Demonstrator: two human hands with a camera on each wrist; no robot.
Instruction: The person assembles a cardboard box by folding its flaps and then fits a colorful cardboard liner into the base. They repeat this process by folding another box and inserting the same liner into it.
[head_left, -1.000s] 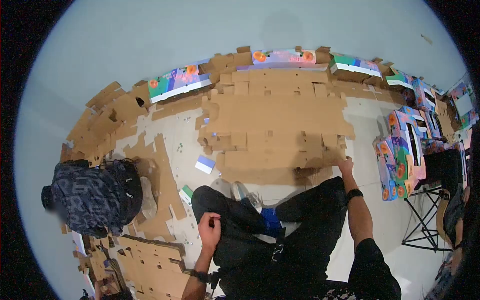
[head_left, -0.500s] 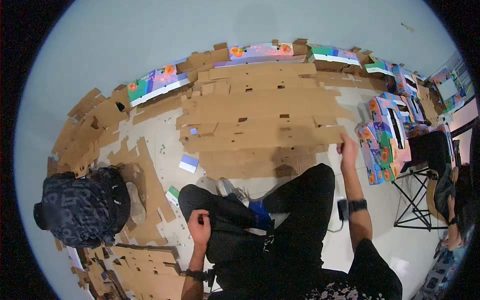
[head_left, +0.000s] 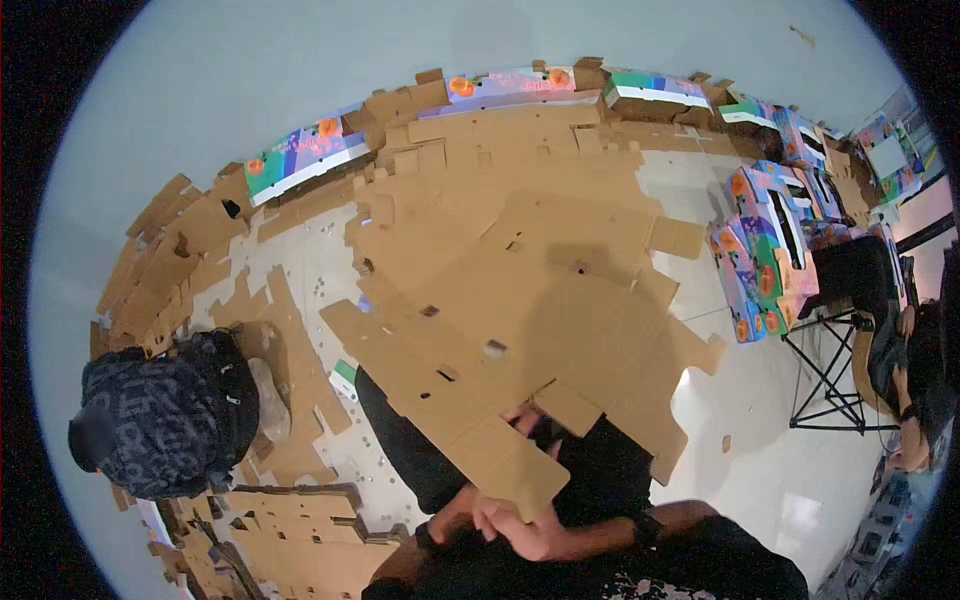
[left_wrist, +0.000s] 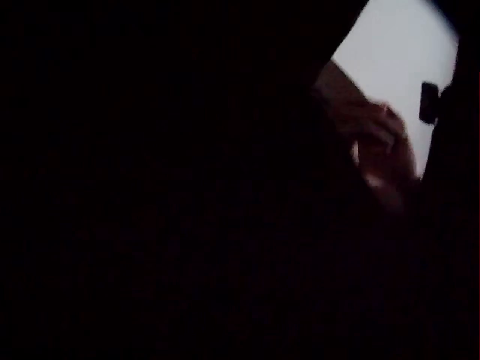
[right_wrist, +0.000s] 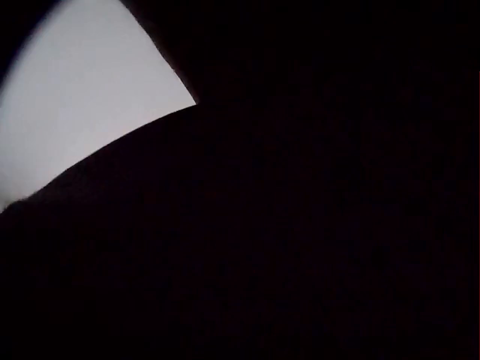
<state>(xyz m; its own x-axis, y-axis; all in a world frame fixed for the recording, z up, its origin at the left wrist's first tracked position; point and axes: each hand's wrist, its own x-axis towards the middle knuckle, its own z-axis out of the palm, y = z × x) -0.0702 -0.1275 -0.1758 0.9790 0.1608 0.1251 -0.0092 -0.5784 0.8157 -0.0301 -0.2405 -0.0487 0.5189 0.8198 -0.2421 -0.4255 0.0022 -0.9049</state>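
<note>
A large flattened cardboard sheet (head_left: 590, 320) slants across the lap in the head view, its near flap (head_left: 510, 465) lying over the hands. My right hand (head_left: 530, 535) holds that flap at its lower edge, fingers pointing left. Beside it, my left hand (head_left: 458, 508) reaches under the flap and is mostly hidden. Skin also shows through a gap by a small folded tab (head_left: 568, 408). The left wrist view is nearly black, with a dim hand (left_wrist: 382, 142) at upper right. Only darkness and a pale patch fill the right wrist view.
More flattened cardboard (head_left: 480, 130) lies beyond the sheet. Printed fruit boxes (head_left: 308, 160) line the wall, and others (head_left: 775, 255) stand at right beside a black folding stool (head_left: 835, 375). A person in a dark patterned top (head_left: 170, 415) crouches at left near stacked cardboard (head_left: 300, 535).
The right hand has come from the sheet's far right edge down to the lap, and the cardboard sheet has swung over the legs. The left hand has moved from the knee under the flap.
</note>
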